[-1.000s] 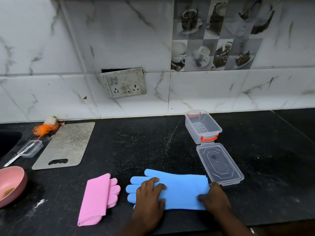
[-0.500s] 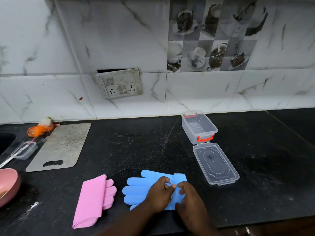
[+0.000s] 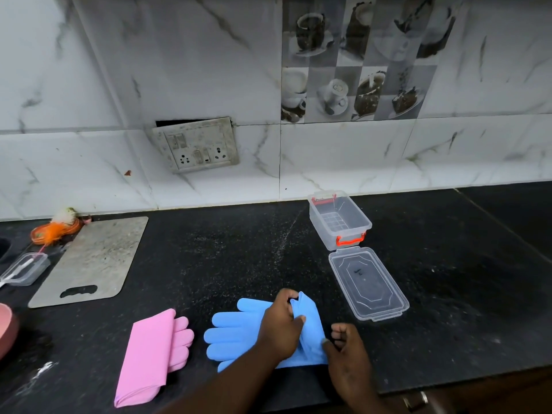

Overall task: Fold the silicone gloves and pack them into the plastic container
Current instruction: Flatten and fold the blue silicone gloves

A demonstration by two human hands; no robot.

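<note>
Two silicone gloves are seen on the black counter, and only one of them appears finished: the pink glove lies folded lengthwise at the near left, untouched, its finger tips showing past the folded edge. The blue glove is the one in hand, so the folding step is judged to be about half done. Its cuff end is gathered up and pinched by the left hand, whose fingers are curled closed on the raised fabric, while the glove's finger end is spread flat on the counter toward the pink glove. The right hand is held loosely clenched at the near right corner of the blue glove; whether that edge is actually gripped or only pressed cannot be told. The plastic container stands open and empty well beyond the hands, toward the wall, with orange clasps at both ends, and its clear lid lies flat on the counter just in front of it. For the next move, the cuff is likely to need laying over and flattening into a compact fold narrow enough for the container, before either glove is carried across. No brand or legible writing is made out; a small dark mark on the lid is too small to be read.
</note>
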